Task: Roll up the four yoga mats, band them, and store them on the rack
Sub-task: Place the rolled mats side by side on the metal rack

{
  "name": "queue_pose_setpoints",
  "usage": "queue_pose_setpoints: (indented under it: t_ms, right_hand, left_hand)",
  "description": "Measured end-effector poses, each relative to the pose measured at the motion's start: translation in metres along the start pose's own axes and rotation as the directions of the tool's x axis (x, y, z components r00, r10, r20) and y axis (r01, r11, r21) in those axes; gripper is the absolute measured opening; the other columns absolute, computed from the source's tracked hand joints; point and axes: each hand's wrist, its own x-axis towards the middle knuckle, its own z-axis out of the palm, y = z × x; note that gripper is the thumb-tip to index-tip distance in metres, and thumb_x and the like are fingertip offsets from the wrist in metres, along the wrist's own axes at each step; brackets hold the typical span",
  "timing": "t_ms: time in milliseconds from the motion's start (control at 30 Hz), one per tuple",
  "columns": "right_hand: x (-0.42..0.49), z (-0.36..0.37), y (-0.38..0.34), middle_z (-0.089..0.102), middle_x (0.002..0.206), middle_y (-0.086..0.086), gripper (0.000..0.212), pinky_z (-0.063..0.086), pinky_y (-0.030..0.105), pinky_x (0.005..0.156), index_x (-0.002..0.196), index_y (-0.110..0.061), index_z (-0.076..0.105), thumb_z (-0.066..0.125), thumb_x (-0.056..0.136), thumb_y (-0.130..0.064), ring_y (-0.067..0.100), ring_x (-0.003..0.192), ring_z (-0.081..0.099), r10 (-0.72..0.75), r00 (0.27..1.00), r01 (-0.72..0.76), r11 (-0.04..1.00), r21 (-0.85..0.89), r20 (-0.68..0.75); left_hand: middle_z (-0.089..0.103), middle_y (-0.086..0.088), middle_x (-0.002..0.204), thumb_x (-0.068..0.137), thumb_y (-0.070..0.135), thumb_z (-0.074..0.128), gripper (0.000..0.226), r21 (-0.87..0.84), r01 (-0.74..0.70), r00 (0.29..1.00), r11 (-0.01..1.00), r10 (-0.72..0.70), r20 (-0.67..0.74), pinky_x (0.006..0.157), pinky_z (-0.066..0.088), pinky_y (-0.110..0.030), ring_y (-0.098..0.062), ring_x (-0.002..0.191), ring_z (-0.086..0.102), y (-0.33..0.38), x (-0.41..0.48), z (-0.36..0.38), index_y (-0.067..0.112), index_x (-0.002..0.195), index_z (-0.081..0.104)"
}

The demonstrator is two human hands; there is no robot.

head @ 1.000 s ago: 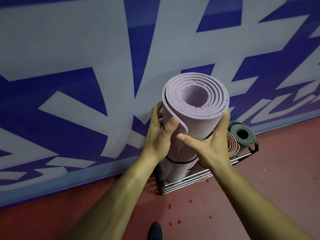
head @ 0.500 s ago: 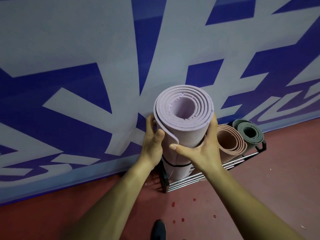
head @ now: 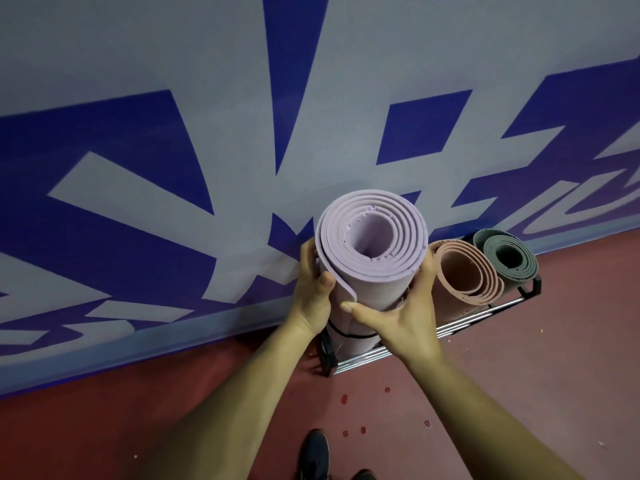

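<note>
Upright lilac rolled mat [head: 372, 271], black-banded.

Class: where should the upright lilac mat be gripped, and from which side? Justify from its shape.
Its upper body, from both flanks, as the left hand and right hand do: the lilac mat stands upright, looks too wide for one hand, and its loose outer edge needs pinning.

A rolled-up light purple foam yoga mat [head: 377, 282] was held upright at the left end of a low metal wire rack [head: 485, 310]. The left hand [head: 311, 299] gripped its left side, and the right hand [head: 401, 323] gripped its right side and front. A thin black band [head: 353, 336] went round the roll. Next to it stood a rolled pink mat [head: 460, 275], then a rolled dark green mat [head: 523, 268].
</note>
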Motion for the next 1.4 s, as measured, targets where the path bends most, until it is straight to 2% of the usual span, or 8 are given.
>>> queue_pose_setpoints:
  t_ms: [233,367,700,933,1067,1167,1267,1400]
  right_hand:
    - [0.004,0.011,-0.006,0.039,0.155,-0.006,0.136,0.041,0.054,0.114,0.159,-0.024,0.018,0.103,0.052,-0.039,0.022,0.146,0.040,-0.030,0.999,0.030,0.999,-0.010,0.039]
    - [0.012,0.006,-0.026,0.039,0.153,-0.013,0.135,0.043,0.039,0.115,0.157,-0.025,0.018,0.101,0.053,-0.041,0.020,0.144,0.041,-0.087,0.995,0.087,0.996,0.009,0.051]
    - [-0.005,-0.020,-0.020,0.039,0.150,-0.008,0.132,0.042,0.028,0.113,0.154,-0.008,0.017,0.100,0.055,-0.031,0.020,0.141,0.044,-0.134,0.990,0.134,0.991,0.010,0.038]
    - [-0.009,-0.045,-0.017,0.036,0.153,-0.013,0.121,0.044,0.027,0.111,0.154,-0.025,0.014,0.092,0.066,-0.050,0.013,0.144,0.041,0.013,0.982,-0.032,0.995,0.100,0.189]
    - [0.018,-0.057,-0.039,0.059,0.124,-0.028,0.079,0.052,0.023,0.099,0.134,-0.026,0.040,0.068,0.075,-0.072,0.008,0.124,0.058,0.218,0.976,-0.213,0.926,0.312,0.020]
    - [0.042,-0.056,-0.059,0.064,0.129,-0.017,0.086,0.054,0.034,0.100,0.134,-0.035,0.054,0.069,0.066,-0.086,0.006,0.121,0.062,0.309,0.947,-0.321,0.904,0.283,0.086]
    - [0.042,-0.052,-0.070,0.068,0.120,-0.016,0.073,0.059,0.027,0.087,0.127,-0.040,0.056,0.082,0.065,-0.069,0.002,0.108,0.068,0.264,0.960,-0.278,0.937,0.213,0.092]
    - [0.034,-0.046,-0.063,0.067,0.120,-0.012,0.069,0.059,0.031,0.091,0.133,-0.032,0.052,0.089,0.076,-0.041,0.005,0.108,0.068,0.257,0.965,-0.263,0.952,0.157,0.055]
  left_hand:
    - [0.056,0.016,0.138,0.076,0.086,0.055,0.084,-0.028,-0.054,0.996,0.998,0.052,-0.070,0.101,0.042,-0.017,-0.009,0.131,0.052,-0.001,0.004,-0.010,0.032,0.140,0.044]
    - [0.057,0.024,0.134,0.079,0.084,0.054,0.077,-0.015,-0.077,0.995,0.997,0.076,-0.070,0.100,0.042,-0.015,0.001,0.126,0.052,0.019,0.002,-0.010,0.033,0.136,0.045]
    - [0.058,0.015,0.131,0.078,0.079,0.062,0.099,0.008,-0.071,0.997,0.997,0.071,0.036,0.095,0.047,-0.016,-0.008,0.122,0.058,0.024,-0.015,0.009,0.007,0.141,0.036]
    - [0.063,0.019,0.123,0.062,0.083,0.071,0.092,0.050,-0.016,0.999,0.999,0.014,0.052,0.088,0.051,-0.019,-0.005,0.116,0.061,0.023,-0.012,0.015,0.028,0.131,0.046]
    - [0.057,0.029,0.128,0.060,0.093,0.062,0.082,0.121,0.071,0.994,0.990,-0.080,0.070,0.085,0.047,-0.020,0.002,0.119,0.056,0.058,0.003,0.024,0.060,0.132,0.042]
    - [0.062,0.030,0.122,0.069,0.084,0.065,0.064,0.179,0.107,0.985,0.978,-0.129,0.115,0.093,0.049,-0.026,0.006,0.112,0.060,0.078,0.013,0.032,0.060,0.127,0.049]
    - [0.065,0.023,0.120,0.084,0.065,0.064,0.049,0.217,0.069,0.990,0.974,-0.093,0.103,0.099,0.053,-0.036,0.002,0.111,0.063,0.079,0.013,0.031,0.049,0.128,0.053]
    - [0.064,0.024,0.121,0.087,0.063,0.060,0.044,0.237,0.046,0.989,0.971,-0.078,0.127,0.093,0.054,-0.027,0.000,0.114,0.062,0.072,0.007,0.026,0.052,0.129,0.051]
